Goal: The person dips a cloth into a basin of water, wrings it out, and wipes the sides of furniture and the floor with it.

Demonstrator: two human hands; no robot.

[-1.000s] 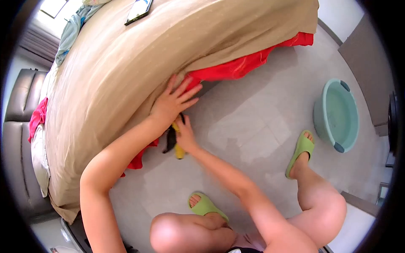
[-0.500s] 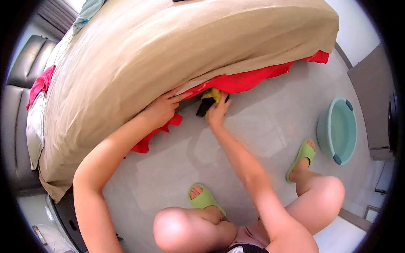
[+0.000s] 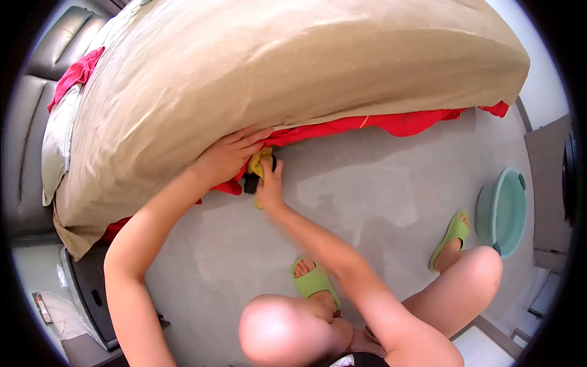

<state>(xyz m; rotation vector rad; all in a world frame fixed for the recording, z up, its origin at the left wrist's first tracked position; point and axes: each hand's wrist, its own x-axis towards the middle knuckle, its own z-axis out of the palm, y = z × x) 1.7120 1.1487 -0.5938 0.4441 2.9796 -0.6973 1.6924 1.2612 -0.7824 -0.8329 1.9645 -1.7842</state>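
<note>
My left hand [image 3: 231, 157] lies with its fingers spread on the lower side of the beige bed cover [image 3: 318, 79], just above the red cloth [image 3: 391, 124] that hangs along the bed's bottom edge. Below it, my right hand [image 3: 271, 186] is closed round a yellow and black cloth [image 3: 257, 164] close to the floor. A black part of that cloth sticks out to the left of the fingers. The far end of the cloth is partly hidden by the red fabric and the bed's edge.
A teal basin [image 3: 506, 211] stands on the grey floor [image 3: 379, 202] at the right. My feet in green slippers [image 3: 313, 281] are below the hands. A dark cabinet [image 3: 92, 293] is at the lower left, beside the headboard [image 3: 30, 140].
Over the last second my right hand moved right along the bed's edge with the yellow and black cloth, then back left. My left hand stayed on the bed cover. The view has shifted.
</note>
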